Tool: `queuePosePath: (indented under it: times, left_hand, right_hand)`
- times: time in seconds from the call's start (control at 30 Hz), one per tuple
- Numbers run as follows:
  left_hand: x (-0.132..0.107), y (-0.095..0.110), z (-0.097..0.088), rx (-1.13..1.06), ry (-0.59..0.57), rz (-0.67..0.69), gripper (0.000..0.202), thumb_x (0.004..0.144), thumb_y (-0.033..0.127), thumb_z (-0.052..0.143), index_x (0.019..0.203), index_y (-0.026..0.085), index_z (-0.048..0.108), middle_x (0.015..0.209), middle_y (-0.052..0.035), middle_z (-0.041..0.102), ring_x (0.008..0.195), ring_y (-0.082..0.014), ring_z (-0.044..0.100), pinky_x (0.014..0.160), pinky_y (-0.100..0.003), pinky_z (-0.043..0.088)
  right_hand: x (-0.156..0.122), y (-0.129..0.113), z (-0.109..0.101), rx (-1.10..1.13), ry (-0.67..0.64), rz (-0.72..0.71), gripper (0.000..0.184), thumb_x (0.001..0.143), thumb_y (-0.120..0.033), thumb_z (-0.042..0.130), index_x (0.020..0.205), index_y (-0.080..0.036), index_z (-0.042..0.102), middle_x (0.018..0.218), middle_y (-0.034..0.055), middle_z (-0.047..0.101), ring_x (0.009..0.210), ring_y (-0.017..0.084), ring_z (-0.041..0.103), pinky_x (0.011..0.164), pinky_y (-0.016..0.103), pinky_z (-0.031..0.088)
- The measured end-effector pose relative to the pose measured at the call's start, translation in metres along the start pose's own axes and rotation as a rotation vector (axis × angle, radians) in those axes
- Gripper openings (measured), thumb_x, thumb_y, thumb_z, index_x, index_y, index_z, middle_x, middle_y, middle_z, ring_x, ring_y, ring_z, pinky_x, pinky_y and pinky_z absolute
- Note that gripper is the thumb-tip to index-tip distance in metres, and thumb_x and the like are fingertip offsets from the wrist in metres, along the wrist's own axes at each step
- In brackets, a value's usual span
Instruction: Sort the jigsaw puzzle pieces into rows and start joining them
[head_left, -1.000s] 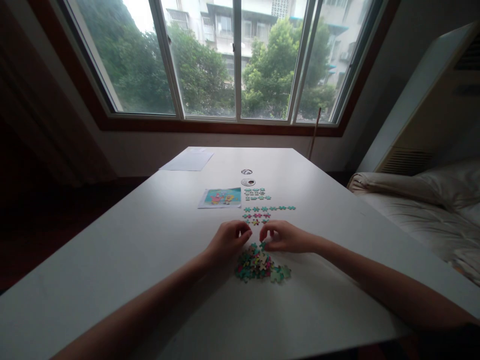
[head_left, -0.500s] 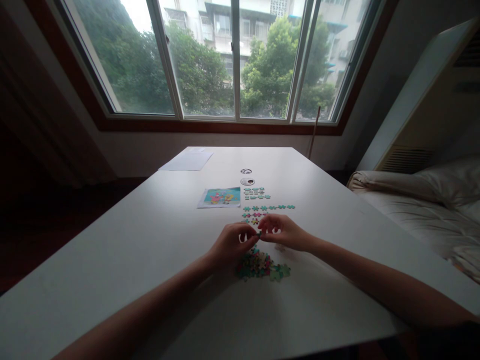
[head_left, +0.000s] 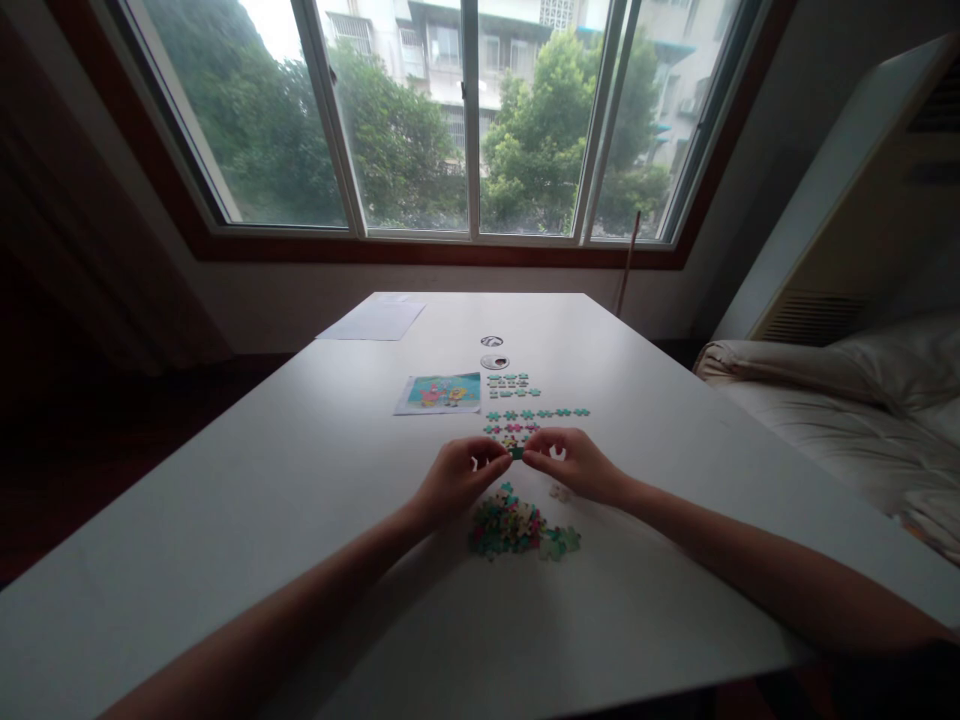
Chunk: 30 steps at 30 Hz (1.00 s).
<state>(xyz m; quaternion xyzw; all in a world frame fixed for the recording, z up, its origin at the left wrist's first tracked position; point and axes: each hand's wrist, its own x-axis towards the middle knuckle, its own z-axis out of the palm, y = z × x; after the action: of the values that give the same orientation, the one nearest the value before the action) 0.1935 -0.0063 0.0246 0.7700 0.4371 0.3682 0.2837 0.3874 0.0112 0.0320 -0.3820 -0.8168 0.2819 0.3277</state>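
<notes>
Between my two hands is a small green puzzle piece (head_left: 517, 453), raised over the table just beyond the loose pile. My left hand (head_left: 466, 470) pinches its left edge, and my right hand (head_left: 571, 462) pinches its right side. Nearer to me lies a heap of mixed puzzle pieces (head_left: 510, 522), green, pink and cream. Past my fingertips, puzzle pieces are laid out in rows (head_left: 528, 414), mostly teal, with pink ones in a nearer row. A pale puzzle piece (head_left: 559, 492) rests below my right hand.
A colourful cartoon picture sheet (head_left: 439, 394) lies left of the rows. Two round items (head_left: 495, 362) sit farther back on the white table (head_left: 300, 480). White paper (head_left: 375, 320) is at the far left corner. A padded sofa (head_left: 840, 400) stands on the right.
Both hands have shifted slightly away from me and the pile. The green piece has turned and now shows its flat side. More of the heap is visible.
</notes>
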Motion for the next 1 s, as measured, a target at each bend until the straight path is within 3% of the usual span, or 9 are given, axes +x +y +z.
queuePosePath:
  times: [0.17,0.37,0.67,1.0]
  left_hand:
    - [-0.001,-0.004,-0.008,0.174,-0.135,0.154,0.016,0.077,0.019,0.050,0.086,0.017,0.064,0.074,-0.0023,0.058,0.062,-0.0108,0.049,0.059,-0.021,0.040]
    - [-0.004,-0.012,-0.011,0.274,-0.307,0.259,0.026,0.080,0.013,0.046,0.095,0.025,0.065,0.088,-0.0039,0.056,0.072,-0.0123,0.053,0.067,-0.022,0.041]
    - [-0.003,-0.011,-0.020,0.517,-0.269,0.277,0.019,0.082,0.022,0.049,0.093,0.024,0.064,0.087,-0.0044,0.055,0.078,-0.0150,0.052,0.067,-0.026,0.042]
    - [-0.002,-0.010,-0.021,0.525,-0.291,0.278,0.016,0.082,0.023,0.048,0.091,0.022,0.062,0.086,-0.0044,0.055,0.081,-0.0160,0.051,0.068,-0.026,0.043]
  right_hand:
    - [0.005,0.010,-0.006,0.046,0.124,0.076,0.025,0.077,-0.038,0.053,0.075,-0.015,0.062,0.066,0.0006,0.061,0.057,0.009,0.049,0.052,0.021,0.036]
    - [0.006,0.020,-0.008,0.097,0.136,0.101,0.030,0.076,-0.042,0.053,0.077,-0.014,0.062,0.070,0.0032,0.063,0.062,0.011,0.052,0.054,0.023,0.038]
    - [0.006,0.017,-0.012,0.053,0.167,0.084,0.030,0.077,-0.042,0.053,0.075,-0.014,0.062,0.065,0.0020,0.059,0.057,0.009,0.047,0.052,0.022,0.036]
    - [0.018,0.032,-0.022,-0.017,0.135,0.079,0.029,0.076,-0.041,0.053,0.077,-0.014,0.062,0.069,0.0026,0.062,0.059,0.010,0.051,0.053,0.022,0.037]
